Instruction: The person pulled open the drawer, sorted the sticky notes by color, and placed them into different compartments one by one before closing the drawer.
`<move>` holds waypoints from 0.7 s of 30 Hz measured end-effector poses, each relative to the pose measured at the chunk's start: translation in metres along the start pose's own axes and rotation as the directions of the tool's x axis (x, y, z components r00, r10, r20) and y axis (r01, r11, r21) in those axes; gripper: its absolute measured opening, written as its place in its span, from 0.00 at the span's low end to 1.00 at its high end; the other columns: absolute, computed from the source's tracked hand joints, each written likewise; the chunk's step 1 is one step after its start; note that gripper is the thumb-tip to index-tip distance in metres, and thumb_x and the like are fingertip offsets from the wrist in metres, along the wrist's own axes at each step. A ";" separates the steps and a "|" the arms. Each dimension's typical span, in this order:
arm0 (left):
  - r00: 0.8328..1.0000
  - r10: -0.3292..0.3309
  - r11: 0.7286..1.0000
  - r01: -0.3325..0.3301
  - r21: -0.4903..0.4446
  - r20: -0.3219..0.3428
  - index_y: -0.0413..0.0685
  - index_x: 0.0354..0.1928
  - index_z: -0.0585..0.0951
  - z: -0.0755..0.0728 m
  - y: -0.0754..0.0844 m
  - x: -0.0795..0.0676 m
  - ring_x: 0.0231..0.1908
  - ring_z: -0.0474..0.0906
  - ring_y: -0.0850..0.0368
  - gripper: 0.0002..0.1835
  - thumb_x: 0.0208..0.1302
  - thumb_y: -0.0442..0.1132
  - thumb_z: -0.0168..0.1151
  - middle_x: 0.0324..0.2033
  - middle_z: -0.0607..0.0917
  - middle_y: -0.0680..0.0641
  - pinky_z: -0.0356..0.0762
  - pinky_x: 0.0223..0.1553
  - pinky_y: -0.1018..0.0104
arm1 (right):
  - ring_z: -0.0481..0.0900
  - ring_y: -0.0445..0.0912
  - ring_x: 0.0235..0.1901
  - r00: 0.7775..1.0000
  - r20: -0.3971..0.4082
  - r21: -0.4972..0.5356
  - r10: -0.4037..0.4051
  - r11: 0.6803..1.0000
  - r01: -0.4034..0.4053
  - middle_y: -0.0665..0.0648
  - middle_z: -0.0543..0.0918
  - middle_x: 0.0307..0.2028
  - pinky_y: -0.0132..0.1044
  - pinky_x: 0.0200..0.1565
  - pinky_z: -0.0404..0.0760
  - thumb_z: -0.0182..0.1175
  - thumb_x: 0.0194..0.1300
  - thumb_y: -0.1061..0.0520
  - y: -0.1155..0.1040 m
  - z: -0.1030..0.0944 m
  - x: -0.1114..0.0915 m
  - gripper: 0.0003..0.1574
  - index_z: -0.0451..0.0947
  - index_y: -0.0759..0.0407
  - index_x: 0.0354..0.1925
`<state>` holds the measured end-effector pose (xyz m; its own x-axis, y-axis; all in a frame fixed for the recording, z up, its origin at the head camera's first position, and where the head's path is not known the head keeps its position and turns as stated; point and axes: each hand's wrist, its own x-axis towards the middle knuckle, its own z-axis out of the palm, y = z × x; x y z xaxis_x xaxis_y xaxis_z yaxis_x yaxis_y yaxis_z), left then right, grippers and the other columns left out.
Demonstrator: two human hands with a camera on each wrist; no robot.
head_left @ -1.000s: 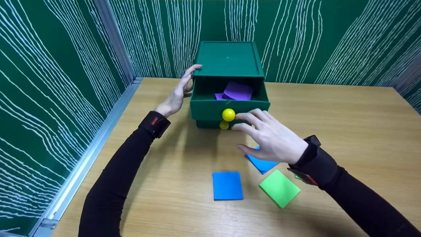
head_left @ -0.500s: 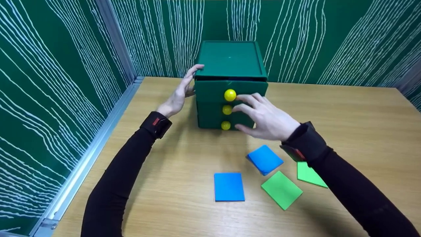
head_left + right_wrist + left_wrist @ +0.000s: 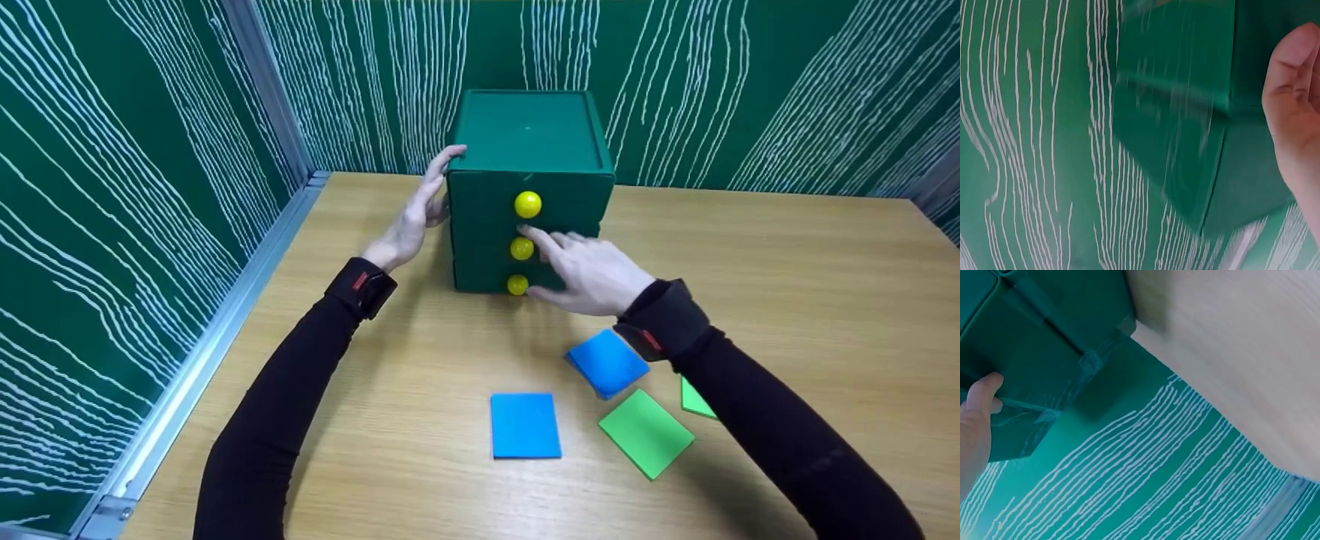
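A green drawer box (image 3: 532, 135) stands on the table, its drawers all closed flush. Three yellow ball knobs run down its front: a top knob (image 3: 528, 205), a middle knob (image 3: 522, 248) and a bottom knob (image 3: 517, 285). My left hand (image 3: 412, 217) steadies the box's left side, fingertips at the top edge; its fingers (image 3: 985, 391) show against the green wall in the left wrist view. In front of the drawers, my right hand (image 3: 592, 274) has its index finger extended between the top and middle knobs and its thumb by the bottom one. It grips nothing.
On the wooden table (image 3: 787, 300) lie a blue square pad (image 3: 526, 425), a second blue pad (image 3: 608, 363) and a green pad (image 3: 647, 433). Another green pad (image 3: 696, 397) is partly hidden under the right forearm. Green walls with white lines enclose the back and left.
The top drawer, open with purple squares inside a second ago, has been pushed in flush. My right hand has moved inward with it, then dropped off the top knob. The left hand stays put.
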<state>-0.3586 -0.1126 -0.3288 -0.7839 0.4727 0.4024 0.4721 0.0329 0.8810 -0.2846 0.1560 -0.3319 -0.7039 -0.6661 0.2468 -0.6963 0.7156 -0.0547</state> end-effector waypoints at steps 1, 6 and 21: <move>1.000 0.004 1.000 -0.004 0.015 -0.007 0.54 0.79 0.50 0.001 -0.001 0.000 0.51 0.67 0.53 0.35 0.71 0.54 0.25 0.80 0.44 0.49 0.69 0.47 0.61 | 0.82 0.57 0.46 1.000 0.022 0.009 0.010 1.000 -0.010 0.64 0.83 0.53 0.49 0.44 0.85 0.64 0.66 0.40 0.000 0.004 0.000 0.49 0.57 0.59 0.74; 1.000 0.013 0.999 -0.012 0.039 -0.022 0.53 0.79 0.50 0.004 -0.001 0.000 0.25 0.55 0.55 0.35 0.71 0.52 0.26 0.80 0.46 0.47 0.51 0.25 0.70 | 0.83 0.56 0.46 0.996 0.080 0.110 0.026 0.993 -0.035 0.67 0.77 0.59 0.47 0.47 0.86 0.63 0.67 0.43 -0.002 0.022 -0.004 0.53 0.49 0.61 0.76; 1.000 -0.014 0.999 0.014 -0.047 0.009 0.55 0.78 0.50 -0.001 0.001 0.001 0.70 0.54 0.50 0.33 0.72 0.53 0.27 0.80 0.43 0.50 0.56 0.68 0.40 | 0.69 0.42 0.23 0.996 0.080 0.064 -0.030 0.998 0.024 0.62 0.75 0.49 0.27 0.25 0.72 0.68 0.64 0.47 -0.032 0.020 -0.024 0.58 0.46 0.65 0.77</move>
<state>-0.3595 -0.1134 -0.3273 -0.7865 0.4804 0.3880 0.4416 -0.0018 0.8972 -0.2486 0.1450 -0.3552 -0.6920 -0.7017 0.1697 -0.7209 0.6842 -0.1102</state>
